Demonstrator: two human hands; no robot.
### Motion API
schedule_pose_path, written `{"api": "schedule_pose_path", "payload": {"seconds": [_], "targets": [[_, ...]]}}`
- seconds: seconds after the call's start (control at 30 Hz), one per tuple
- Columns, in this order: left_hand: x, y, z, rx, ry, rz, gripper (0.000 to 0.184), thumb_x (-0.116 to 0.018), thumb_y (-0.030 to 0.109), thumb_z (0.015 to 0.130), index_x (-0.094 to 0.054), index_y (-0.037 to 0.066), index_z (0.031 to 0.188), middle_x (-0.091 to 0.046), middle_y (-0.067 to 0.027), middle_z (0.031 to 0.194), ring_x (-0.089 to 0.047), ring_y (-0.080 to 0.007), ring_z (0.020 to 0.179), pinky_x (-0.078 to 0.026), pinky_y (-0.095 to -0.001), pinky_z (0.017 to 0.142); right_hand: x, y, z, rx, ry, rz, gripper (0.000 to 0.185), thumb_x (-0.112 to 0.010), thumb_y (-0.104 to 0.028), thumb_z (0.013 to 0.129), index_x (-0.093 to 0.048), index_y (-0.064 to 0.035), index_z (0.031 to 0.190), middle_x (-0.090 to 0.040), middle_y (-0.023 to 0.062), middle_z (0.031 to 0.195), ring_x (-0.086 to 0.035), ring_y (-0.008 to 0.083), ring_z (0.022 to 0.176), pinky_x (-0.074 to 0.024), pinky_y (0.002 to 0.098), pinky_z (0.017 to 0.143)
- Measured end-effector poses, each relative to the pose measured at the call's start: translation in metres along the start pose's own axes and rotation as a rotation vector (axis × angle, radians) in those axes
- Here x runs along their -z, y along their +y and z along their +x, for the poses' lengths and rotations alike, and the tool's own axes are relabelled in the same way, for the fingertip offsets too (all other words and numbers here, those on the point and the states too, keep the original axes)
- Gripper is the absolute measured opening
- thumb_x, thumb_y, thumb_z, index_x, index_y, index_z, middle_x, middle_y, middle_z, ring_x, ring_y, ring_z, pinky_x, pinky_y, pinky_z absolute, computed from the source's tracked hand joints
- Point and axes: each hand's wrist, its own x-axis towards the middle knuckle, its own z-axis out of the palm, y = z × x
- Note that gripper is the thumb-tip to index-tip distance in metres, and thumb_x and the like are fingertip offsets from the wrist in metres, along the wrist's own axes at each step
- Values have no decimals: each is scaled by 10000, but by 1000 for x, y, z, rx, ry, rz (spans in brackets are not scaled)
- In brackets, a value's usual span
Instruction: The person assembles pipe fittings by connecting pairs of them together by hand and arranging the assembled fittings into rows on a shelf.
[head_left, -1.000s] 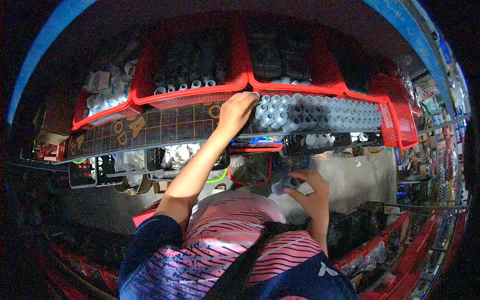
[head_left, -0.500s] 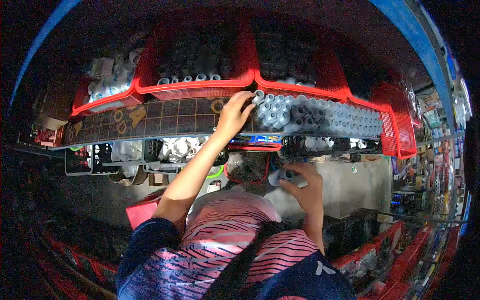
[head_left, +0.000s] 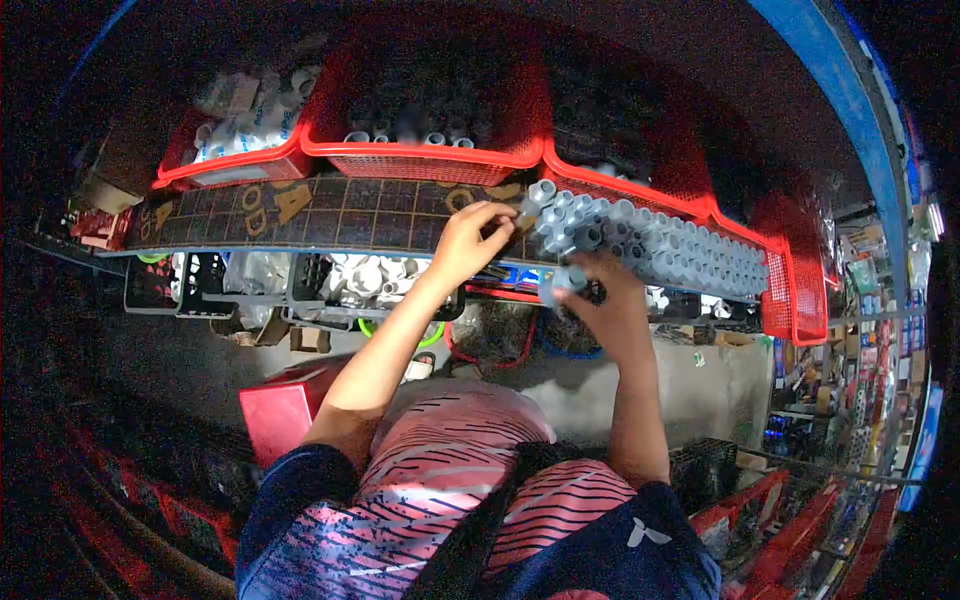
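Observation:
Grey plastic pipe fittings (head_left: 690,245) stand packed in rows along a dark shelf board (head_left: 370,215). My left hand (head_left: 472,240) is just left of the rows' left end, thumb and fingers apart with nothing visible between them. Close to its fingertips is the end fitting (head_left: 542,192). My right hand (head_left: 612,300) is at the board's front edge, below the rows. Its fingers are closed on a grey pipe fitting (head_left: 556,288), somewhat blurred; whether a second piece is in the hand I cannot tell.
Red baskets (head_left: 430,158) line the back of the board, some with fittings inside. Bagged white parts (head_left: 250,130) fill the left one. Under the board are dark crates with white fittings (head_left: 370,280). A red box (head_left: 280,415) stands on the floor at left.
My right hand has risen from below the board to its front edge, carrying the fitting. My left hand has come away from the end fitting. The view has shifted slightly.

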Motion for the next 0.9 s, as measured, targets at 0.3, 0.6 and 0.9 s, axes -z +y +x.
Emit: {"api": "schedule_pose_path", "payload": {"seconds": [0.3, 0.6, 0.9], "targets": [[14, -10, -14, 10, 76, -87, 275, -453, 20, 701, -550, 6, 958, -580, -112, 801, -546, -272, 814, -419, -359, 771, -47, 14, 66, 260, 72, -209, 464, -722, -180, 592, -552, -102, 1016, -602, 75, 887, -506, 282, 822, -406, 387, 745], [8, -8, -14, -54, -15, 248, 194, -554, 155, 737, -612, 87, 909, -567, -88, 794, -518, -270, 814, -353, -381, 790, -58, 31, 77, 251, 138, -308, 452, -715, -193, 585, -554, -114, 1000, -592, 57, 860, -510, 264, 798, -406, 384, 717], [6, -8, -14, -126, -77, 346, 270, -564, 167, 719, -629, 107, 974, -575, -54, 811, -509, -232, 849, -342, -371, 801, -61, 30, 77, 241, 206, -438, 432, -699, -288, 605, -561, -99, 968, -581, 60, 840, -512, 270, 806, -402, 395, 722]]}}
